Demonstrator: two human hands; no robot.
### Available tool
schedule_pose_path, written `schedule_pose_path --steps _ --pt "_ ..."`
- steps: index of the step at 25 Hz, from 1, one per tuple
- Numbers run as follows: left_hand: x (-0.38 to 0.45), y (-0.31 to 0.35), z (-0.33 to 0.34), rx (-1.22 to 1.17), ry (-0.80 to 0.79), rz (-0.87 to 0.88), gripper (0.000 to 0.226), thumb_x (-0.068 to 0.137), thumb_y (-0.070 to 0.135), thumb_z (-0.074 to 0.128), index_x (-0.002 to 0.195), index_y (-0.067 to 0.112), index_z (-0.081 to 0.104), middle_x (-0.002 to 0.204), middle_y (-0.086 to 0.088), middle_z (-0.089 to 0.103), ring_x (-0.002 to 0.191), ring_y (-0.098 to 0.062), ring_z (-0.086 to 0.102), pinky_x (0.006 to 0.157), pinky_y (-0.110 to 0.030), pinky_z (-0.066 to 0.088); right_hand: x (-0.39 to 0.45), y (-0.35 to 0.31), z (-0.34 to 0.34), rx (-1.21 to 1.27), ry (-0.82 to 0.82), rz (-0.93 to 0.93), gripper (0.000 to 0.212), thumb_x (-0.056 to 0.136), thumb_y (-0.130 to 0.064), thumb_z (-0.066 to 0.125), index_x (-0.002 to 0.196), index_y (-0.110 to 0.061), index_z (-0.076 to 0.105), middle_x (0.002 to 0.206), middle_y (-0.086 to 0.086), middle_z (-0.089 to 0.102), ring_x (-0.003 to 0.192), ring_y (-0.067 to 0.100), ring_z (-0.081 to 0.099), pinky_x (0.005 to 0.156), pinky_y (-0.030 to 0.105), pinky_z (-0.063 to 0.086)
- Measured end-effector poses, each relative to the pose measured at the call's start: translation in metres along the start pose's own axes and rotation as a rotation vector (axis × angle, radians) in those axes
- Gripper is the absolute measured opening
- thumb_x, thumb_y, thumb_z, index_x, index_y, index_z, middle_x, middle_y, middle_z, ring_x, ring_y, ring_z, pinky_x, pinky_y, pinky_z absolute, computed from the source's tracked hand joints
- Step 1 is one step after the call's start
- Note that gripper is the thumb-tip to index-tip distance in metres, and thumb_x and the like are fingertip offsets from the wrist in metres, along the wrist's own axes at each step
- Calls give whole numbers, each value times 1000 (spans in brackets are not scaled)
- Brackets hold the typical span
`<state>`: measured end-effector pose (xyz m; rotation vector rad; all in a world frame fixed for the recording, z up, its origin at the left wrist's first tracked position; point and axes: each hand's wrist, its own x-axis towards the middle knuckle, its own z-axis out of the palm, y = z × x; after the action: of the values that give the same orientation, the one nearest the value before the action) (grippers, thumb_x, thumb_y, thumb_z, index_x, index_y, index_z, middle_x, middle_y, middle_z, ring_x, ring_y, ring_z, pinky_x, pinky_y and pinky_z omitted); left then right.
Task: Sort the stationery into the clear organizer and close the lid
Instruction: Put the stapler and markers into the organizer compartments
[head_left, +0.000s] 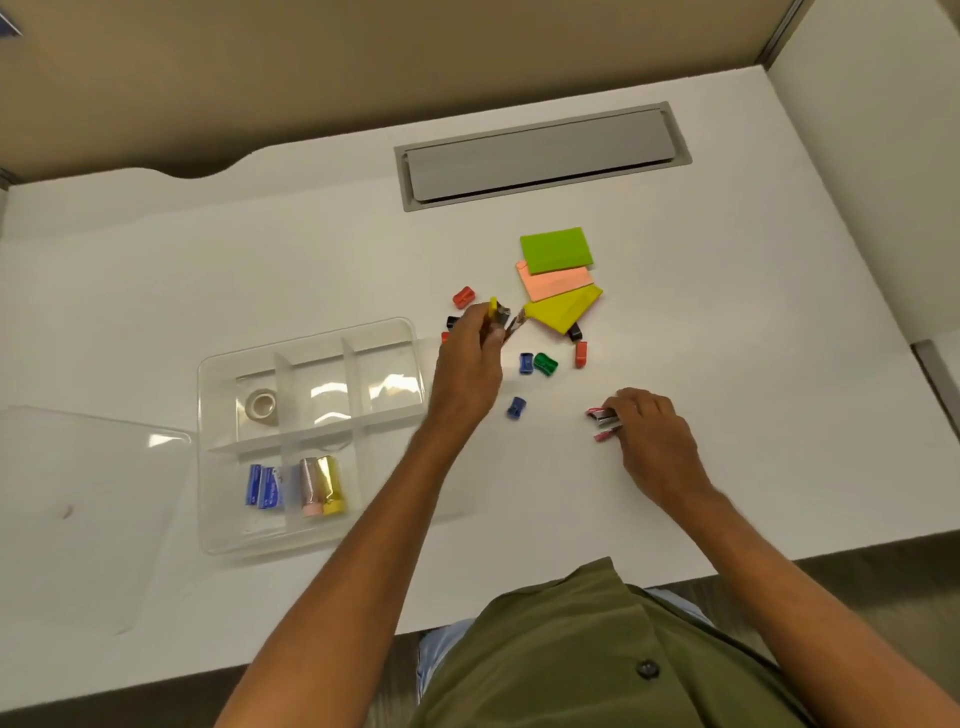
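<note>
Left hand pinches what looks like a yellow sharpener; right hand grips pink staples beside the organizer.

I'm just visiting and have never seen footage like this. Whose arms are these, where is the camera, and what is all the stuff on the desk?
No machine here: a person works with two bare hands, and one camera worn on their head looks down at a white desk. At left sits the clear organizer, a tray with compartments. It already holds a roll of tape, blue boxes and pink and gold rolls. Its lid lies off beside it. The left hand lifts a few small items, one yellow; they are too blurred to name. The right hand rests on small pink and silver pieces on the desk. Still loose are green, peach and yellow sticky notes and small coloured sharpeners.
</note>
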<state>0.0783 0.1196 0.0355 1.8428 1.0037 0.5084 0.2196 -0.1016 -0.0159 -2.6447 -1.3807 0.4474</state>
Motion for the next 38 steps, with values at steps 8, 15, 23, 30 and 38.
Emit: schedule_pose_path --steps 8,15,23,30,38 --pt "-33 -60 -133 -519 294 -526 35 98 14 38 131 17 50 85 4 53 59 -11 51 52 -20 47 12 -32 4 241 -17 183 44 93 2 49 131 -19 54 128 4 60 120 32 48 89 51 52" --pt "-19 -101 -170 -77 213 -512 53 93 13 50 144 20 36 125 -9 58 93 -22 57 70 -31 50 9 -80 18 423 -27 293 34 100 -15 52 132 -24 49 133 4 61 124 31 54 95 46 48" --pt "-1 -129 -156 281 -12 -473 44 96 24 57 134 7 40 124 -20 63 110 -41 63 77 -33 40 -20 -106 14 588 105 383 30 102 -27 53 131 -26 46 134 3 62 119 27 62 92 43 52" --pt "-5 -123 -164 416 -112 -363 45 97 29 54 135 6 45 124 -18 63 111 -39 62 77 -34 43 -28 -155 -5 707 197 343 28 101 -27 58 128 -27 52 121 -8 63 112 20 63 86 28 47" --pt "-68 -135 -218 645 -119 168 44 96 24 63 139 14 57 147 -12 53 138 -32 46 120 -47 28 37 -271 -26 431 117 -262 37 98 -19 61 134 -25 54 129 -4 62 119 18 56 97 32 48"
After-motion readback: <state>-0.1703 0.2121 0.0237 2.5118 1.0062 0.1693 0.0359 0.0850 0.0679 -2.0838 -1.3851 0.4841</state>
